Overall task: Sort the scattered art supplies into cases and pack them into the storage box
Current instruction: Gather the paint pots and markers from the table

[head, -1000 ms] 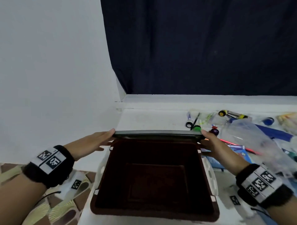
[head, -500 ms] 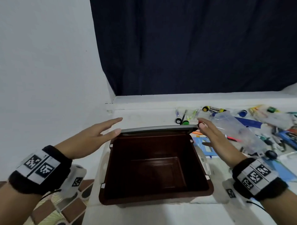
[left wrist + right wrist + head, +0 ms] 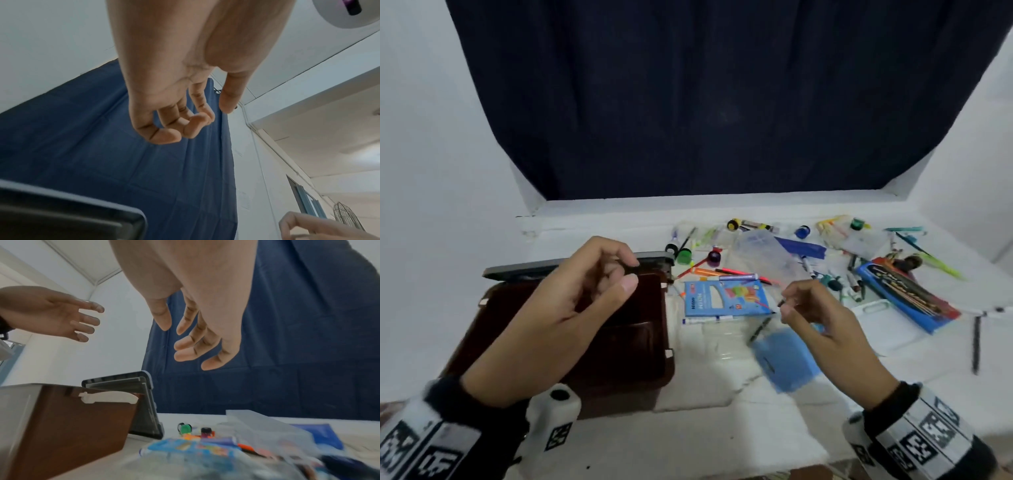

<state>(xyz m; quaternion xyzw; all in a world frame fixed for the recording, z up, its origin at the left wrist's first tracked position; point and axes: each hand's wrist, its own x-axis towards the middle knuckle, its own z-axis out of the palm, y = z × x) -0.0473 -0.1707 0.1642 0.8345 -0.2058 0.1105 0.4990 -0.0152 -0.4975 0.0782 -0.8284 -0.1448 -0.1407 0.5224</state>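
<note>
The brown storage box (image 3: 654,329) stands open at the left of the white table, its grey lid (image 3: 524,270) tipped up behind it. My left hand (image 3: 625,277) hovers over the box with loosely curled fingers and holds nothing; the left wrist view shows the left hand (image 3: 216,113) empty. My right hand (image 3: 786,305) hangs relaxed and empty above a blue coloured-pencil box (image 3: 726,298). A clear plastic case (image 3: 767,257) and a blue pouch (image 3: 787,363) lie among scattered pens and markers. In the right wrist view the box (image 3: 68,426) sits left of the right hand (image 3: 174,332).
Small paint pots, green (image 3: 684,255) and purple (image 3: 714,257), stand just right of the lid. A long blue-and-red pencil pack (image 3: 907,298) and a white tray (image 3: 876,325) lie at the right. A dark curtain (image 3: 722,102) hangs behind the table.
Both hands have let go of the lid, which stays up. They have risen and shifted right, the right hand now over the supplies. The view has swung right.
</note>
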